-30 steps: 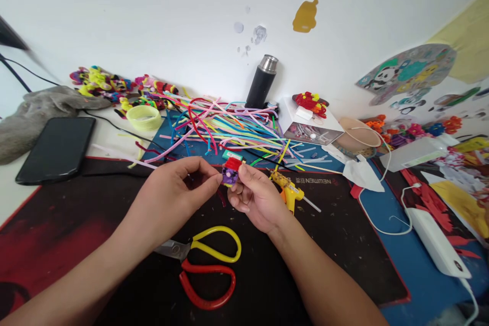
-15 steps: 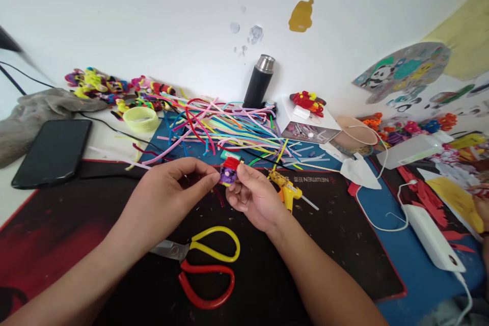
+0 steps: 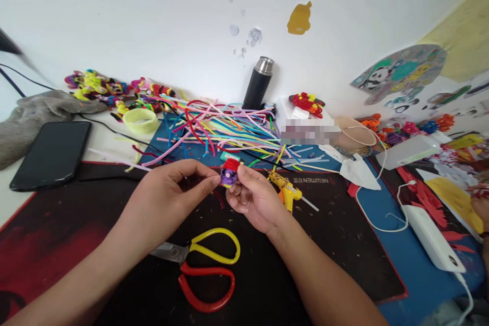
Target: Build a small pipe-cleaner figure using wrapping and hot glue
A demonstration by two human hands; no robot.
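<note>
Okay, small fuzzy purple-red piece point(image 3: 229, 175) mid-view, pinched by right hand point(image 3: 259, 197); left hand point(image 3: 179, 188), thumb and index narrow, at its 9 o'clock edge, can't tell if gripping; scissors point(image 3: 202, 268) 6 o'clock, glue gun point(image 3: 289, 191) 3 o'clock, pipe cleaners point(image 3: 229, 127) 12 o'clock

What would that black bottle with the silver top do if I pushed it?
The black bottle looks tall and narrow, so a push up high would probably tip it. Its sides look round, so it might roll once it's down. Its silver top looks smooth and shiny, so that part could feel slippery.
</note>
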